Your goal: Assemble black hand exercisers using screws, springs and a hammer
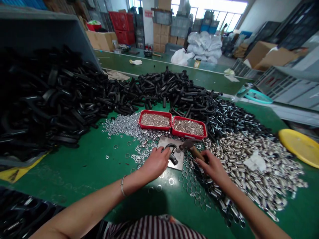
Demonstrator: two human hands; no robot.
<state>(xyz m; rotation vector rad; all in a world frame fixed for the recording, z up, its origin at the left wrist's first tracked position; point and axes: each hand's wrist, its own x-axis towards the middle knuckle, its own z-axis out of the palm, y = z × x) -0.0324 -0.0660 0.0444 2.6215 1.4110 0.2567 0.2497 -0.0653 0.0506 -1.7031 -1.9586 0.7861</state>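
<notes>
So the left hand (pixel 156 162) pins the black U-shaped part (pixel 171 150) onto the steel plate (pixel 163 142), mid-tabletop (pixel 87 166). The right hand (pixel 211 166) has its fingers wrapped round the hammer (pixel 190 144), whose head sits just right of the part, handle angling back.

Black, silver and red on a green worktop (pixel 82 166)

The worktop is plain green, with a yellow patch (pixel 17 171) marked in black at its left edge. The heap of curved parts (pixel 50 99) is glossy black. The left tray (pixel 140 121) and right tray (pixel 205 132) are bright red, both filled with silver pieces. The loose washers (pixel 119 127) and metal sleeves (pixel 249 149) are silver too. The small plate (pixel 164 142) is dull grey, the curved piece (pixel 171 151) on it black, and the hammer (pixel 198 153) has a brown handle. The dish (pixel 299 146) is yellow and the basin (pixel 256 96) teal. The bracelet (pixel 122 186) is silver. The garment (pixel 154 229) is striped dark red and white. Behind are red crates (pixel 122 26), brown cardboard boxes (pixel 159 36) and white bags (pixel 204 44).
</notes>
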